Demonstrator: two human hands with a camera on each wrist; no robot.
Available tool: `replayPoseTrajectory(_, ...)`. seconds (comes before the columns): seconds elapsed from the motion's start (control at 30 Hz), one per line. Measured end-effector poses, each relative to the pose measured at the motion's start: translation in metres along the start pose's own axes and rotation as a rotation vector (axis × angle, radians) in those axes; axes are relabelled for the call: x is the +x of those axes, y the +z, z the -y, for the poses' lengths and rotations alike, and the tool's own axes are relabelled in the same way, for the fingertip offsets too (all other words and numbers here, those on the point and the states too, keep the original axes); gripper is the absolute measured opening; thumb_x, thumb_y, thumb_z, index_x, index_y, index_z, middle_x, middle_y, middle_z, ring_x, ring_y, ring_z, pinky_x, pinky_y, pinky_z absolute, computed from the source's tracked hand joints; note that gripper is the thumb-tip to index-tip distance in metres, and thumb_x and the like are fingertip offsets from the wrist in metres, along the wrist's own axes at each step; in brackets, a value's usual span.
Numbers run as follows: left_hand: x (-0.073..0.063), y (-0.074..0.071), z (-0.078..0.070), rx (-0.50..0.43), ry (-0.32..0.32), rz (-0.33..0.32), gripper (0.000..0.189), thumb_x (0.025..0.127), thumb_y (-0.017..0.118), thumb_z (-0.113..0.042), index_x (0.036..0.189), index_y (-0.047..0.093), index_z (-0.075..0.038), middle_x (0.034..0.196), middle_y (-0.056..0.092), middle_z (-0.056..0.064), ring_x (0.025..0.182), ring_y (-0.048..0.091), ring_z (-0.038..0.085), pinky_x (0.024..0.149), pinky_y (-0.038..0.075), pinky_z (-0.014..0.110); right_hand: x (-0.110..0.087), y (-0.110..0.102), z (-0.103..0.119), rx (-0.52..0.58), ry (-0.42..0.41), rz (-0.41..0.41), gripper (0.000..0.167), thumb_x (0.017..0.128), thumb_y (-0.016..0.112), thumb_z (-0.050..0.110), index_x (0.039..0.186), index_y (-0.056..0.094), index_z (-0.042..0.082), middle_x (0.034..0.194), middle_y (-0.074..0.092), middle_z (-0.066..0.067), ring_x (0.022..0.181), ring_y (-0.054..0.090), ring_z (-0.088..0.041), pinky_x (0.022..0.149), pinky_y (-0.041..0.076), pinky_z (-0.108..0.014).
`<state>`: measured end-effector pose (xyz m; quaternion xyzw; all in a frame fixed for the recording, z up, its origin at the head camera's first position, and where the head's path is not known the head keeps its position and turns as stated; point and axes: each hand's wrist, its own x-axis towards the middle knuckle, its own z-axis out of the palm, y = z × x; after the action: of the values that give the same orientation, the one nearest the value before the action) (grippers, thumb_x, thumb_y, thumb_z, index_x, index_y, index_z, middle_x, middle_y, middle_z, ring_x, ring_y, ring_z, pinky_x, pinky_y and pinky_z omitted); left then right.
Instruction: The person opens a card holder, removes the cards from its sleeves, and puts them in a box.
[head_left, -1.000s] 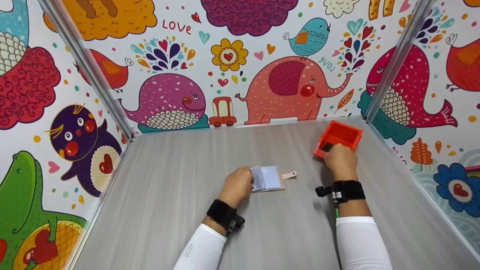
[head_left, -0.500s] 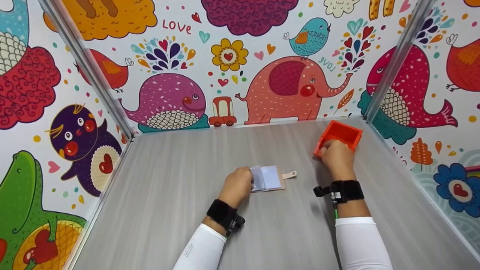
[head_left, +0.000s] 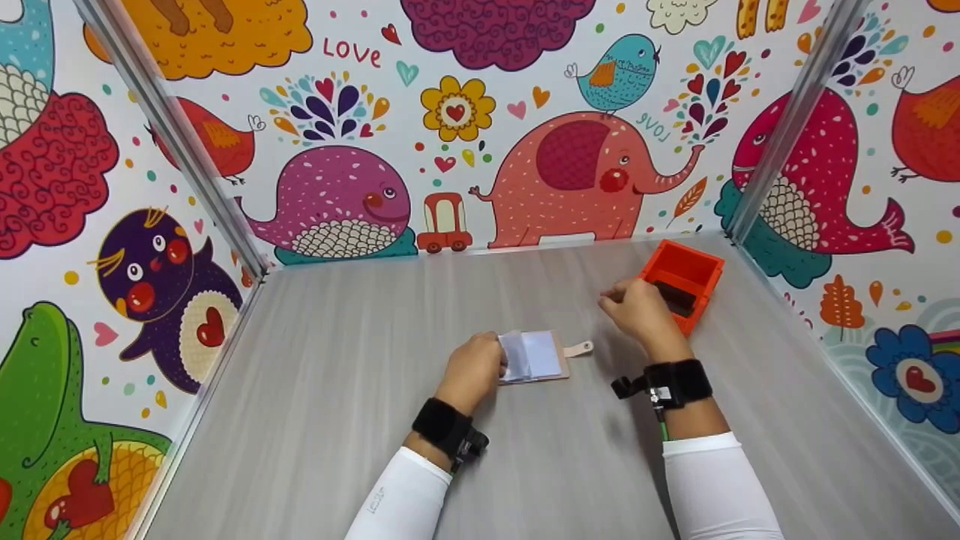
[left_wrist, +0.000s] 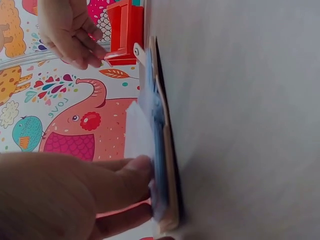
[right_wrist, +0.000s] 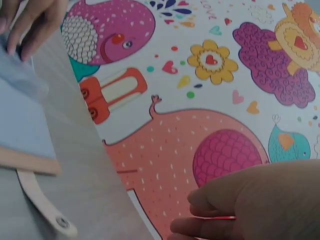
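Observation:
An unfolded card holder (head_left: 541,355) with clear plastic sleeves lies on the table, its pale snap strap (head_left: 579,349) pointing right. My left hand (head_left: 472,370) pinches its sleeves at the left end, with thumb and fingers against their edge in the left wrist view. Off to the right, my right hand (head_left: 643,313) hovers beside an orange-red box (head_left: 684,264), fingers loosely curled. I see nothing held in it; the left wrist view shows this right hand (left_wrist: 72,37) with relaxed fingers. Inside the box lies a dark flat piece (head_left: 676,298), partly hidden.
The grey wood-grain table (head_left: 360,360) is bounded by cartoon-printed walls (head_left: 450,172) at the back and sides. Metal posts (head_left: 780,135) stand in the back corners. The box sits near the back right corner.
My right hand has drawn out of the box and moved left, uncovering the dark piece inside. A dark piece was by its fingers a second ago. My left hand and the card holder stay put.

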<state>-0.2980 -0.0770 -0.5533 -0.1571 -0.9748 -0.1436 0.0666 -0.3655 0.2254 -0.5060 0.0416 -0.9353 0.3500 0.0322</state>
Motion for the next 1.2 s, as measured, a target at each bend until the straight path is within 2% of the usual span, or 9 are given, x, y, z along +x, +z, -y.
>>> replayPoseTrajectory(0.2,0.001,0.001,0.001,0.01,0.009,-0.004,0.011,0.083,0.092,-0.014,0.083,0.081,-0.011,0.094,0.075,0.004,0.084,0.069,0.022,0.075,0.062,0.04,-0.004,0.023,0.02,0.015,-0.086,0.121,0.028,0.104,0.075,0.016,0.125,0.083,-0.001,0.119,0.084,-0.022,0.109,0.079,-0.036,0.101,0.066,-0.055)
replayPoseTrajectory(0.5,0.001,0.0,0.001,0.005,0.013,0.011,0.01,0.085,0.091,-0.014,0.084,0.082,-0.011,0.097,0.074,0.004,0.088,0.071,0.025,0.078,0.062,0.041,-0.012,0.062,0.041,-0.023,-0.132,0.263,0.026,0.1,0.079,0.014,0.123,0.084,0.003,0.119,0.084,-0.015,0.109,0.078,-0.029,0.1,0.066,-0.051)
replayPoseTrajectory(0.77,0.002,-0.001,0.001,0.0,0.014,0.022,0.007,0.089,0.089,-0.014,0.09,0.083,-0.011,0.101,0.076,0.004,0.093,0.073,0.025,0.081,0.063,0.041,-0.018,0.078,0.042,-0.067,-0.185,0.317,0.027,0.098,0.084,0.012,0.124,0.083,0.004,0.119,0.085,-0.014,0.111,0.08,-0.028,0.104,0.065,-0.052)
replayPoseTrajectory(1.0,0.0,0.0,0.002,0.011,0.025,0.011,0.008,0.089,0.091,-0.015,0.091,0.083,-0.012,0.1,0.077,0.004,0.096,0.074,0.025,0.082,0.064,0.042,-0.019,0.083,0.039,-0.126,-0.24,0.294,0.025,0.097,0.081,0.008,0.121,0.084,0.005,0.114,0.084,-0.011,0.099,0.075,-0.023,0.101,0.065,-0.05)
replayPoseTrajectory(1.2,0.0,0.001,0.002,0.03,0.035,0.007,0.01,0.091,0.089,-0.013,0.092,0.079,-0.011,0.1,0.076,0.005,0.098,0.074,0.026,0.083,0.064,0.043,-0.02,0.085,0.04,-0.147,-0.238,0.293,0.027,0.093,0.083,0.002,0.119,0.084,0.004,0.111,0.083,-0.011,0.097,0.072,-0.024,0.102,0.065,-0.05)
